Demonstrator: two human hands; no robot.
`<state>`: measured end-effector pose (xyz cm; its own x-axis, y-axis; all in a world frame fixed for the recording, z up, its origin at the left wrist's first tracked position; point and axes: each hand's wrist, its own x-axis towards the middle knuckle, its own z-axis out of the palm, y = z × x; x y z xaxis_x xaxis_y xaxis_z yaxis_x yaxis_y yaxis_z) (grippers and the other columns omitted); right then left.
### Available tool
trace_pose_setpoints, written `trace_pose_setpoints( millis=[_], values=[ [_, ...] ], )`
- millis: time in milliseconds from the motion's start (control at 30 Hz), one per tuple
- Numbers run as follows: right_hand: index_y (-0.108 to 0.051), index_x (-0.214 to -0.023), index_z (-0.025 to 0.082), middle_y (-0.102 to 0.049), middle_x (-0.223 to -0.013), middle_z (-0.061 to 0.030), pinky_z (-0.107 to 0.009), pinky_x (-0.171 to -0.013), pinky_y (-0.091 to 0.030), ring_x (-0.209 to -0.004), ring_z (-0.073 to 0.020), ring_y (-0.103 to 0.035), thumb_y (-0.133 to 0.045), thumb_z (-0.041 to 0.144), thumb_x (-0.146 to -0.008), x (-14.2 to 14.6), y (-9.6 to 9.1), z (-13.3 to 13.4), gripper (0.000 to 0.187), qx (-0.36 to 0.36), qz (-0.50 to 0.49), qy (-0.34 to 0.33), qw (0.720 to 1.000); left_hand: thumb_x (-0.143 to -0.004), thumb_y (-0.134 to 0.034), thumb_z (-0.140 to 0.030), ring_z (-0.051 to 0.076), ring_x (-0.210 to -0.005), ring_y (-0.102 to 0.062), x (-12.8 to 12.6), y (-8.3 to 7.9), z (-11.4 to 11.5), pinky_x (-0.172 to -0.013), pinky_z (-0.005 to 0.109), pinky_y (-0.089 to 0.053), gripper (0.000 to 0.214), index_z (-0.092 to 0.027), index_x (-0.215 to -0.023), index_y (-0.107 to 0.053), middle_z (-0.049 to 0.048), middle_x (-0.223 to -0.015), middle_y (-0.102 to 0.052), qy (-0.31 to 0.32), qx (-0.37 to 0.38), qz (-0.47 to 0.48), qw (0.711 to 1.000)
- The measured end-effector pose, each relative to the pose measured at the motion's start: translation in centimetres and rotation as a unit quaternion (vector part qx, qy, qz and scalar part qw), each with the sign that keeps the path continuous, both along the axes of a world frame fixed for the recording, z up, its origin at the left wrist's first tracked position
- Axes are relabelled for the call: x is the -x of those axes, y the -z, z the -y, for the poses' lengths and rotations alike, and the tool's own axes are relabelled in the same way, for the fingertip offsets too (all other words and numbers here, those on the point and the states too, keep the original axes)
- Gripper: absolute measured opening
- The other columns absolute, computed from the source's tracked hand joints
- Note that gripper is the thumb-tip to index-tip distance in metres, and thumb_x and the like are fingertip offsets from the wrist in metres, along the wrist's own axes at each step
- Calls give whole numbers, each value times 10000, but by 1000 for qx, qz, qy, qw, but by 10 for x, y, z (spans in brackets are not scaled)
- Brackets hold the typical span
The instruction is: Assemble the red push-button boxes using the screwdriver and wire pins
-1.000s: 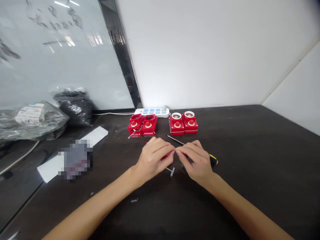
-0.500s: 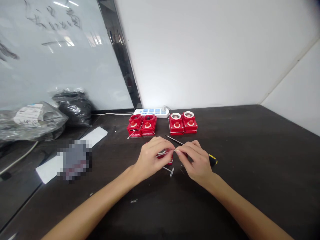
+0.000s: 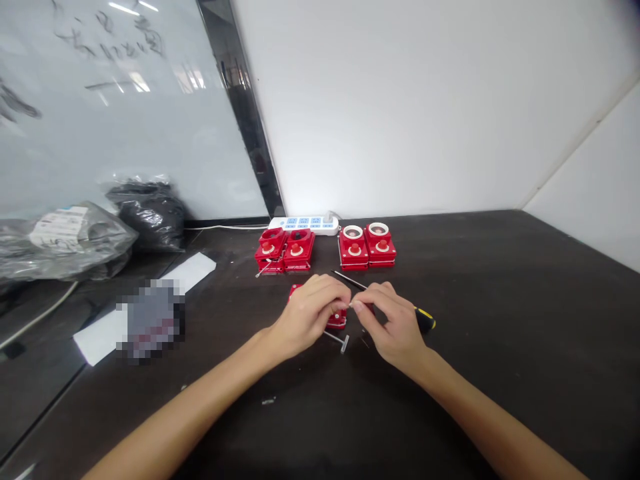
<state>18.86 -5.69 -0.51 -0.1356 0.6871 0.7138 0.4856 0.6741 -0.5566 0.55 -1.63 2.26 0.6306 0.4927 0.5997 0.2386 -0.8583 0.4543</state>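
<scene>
My left hand (image 3: 314, 310) and my right hand (image 3: 393, 321) meet at the fingertips, each closed in a pinch. Between them shows the tip of a thin white strand (image 3: 351, 305), perhaps a wire; most of it is hidden by my fingers. Below and behind my left hand lies a red device (image 3: 338, 321), largely covered by it. A small metal T-shaped piece (image 3: 345, 343) sticks out in front of that device. Under and beyond my right hand rests a screwdriver (image 3: 426, 320) with a black and yellow handle, its shaft pointing to the far left.
Two red units with red rims (image 3: 284, 252) and two with white rings (image 3: 367, 247) stand in pairs behind my hands. A white power strip (image 3: 304, 225) lies against the wall. Plastic bags (image 3: 80, 240) and white paper (image 3: 97, 339) are on the left of the dark table (image 3: 500, 320).
My left hand's fingers have curled closer, and more of the red device shows around that hand. Both hands stay nearly in place, fingertips still together.
</scene>
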Motion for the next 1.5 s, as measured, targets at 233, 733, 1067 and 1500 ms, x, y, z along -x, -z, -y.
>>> trace_pose_setpoints(
  millis=[233,733,1067,1500],
  values=[
    [-572,-797,210,-561,-675,14,-322,-686,-369,-626,-139,-484,-483,198,-951,-2,0,0,178,39,-4,10,999,-910,-577,-176,159,-783,-628,-1,-2,1,-733,312,-506,85,-174,-955,-649,50,-864,-699,-23,-2,42,999],
    [-548,-755,209,-530,-645,32,-311,-686,-358,-607,-131,-474,-482,206,-939,0,-1,1,195,64,-14,13,998,-858,-619,-124,162,-795,-669,-4,-5,2,-728,321,-510,111,-183,-945,-656,43,-870,-738,-6,-104,32,994],
    [-559,-737,209,-521,-610,33,-315,-669,-365,-574,-131,-460,-487,219,-928,1,-1,2,205,50,-1,26,998,-860,-591,-123,140,-706,-638,-6,-1,2,-683,300,-490,94,-184,-850,-663,24,-783,-722,-27,-127,28,991],
    [-622,-907,211,-640,-752,-16,-335,-700,-412,-699,-165,-585,-560,172,-904,-3,-2,-2,73,-21,2,41,999,-856,-599,-164,128,-658,-576,-1,-2,0,-658,277,-485,99,-176,-800,-680,10,-714,-674,-79,-5,40,996]
  ],
)
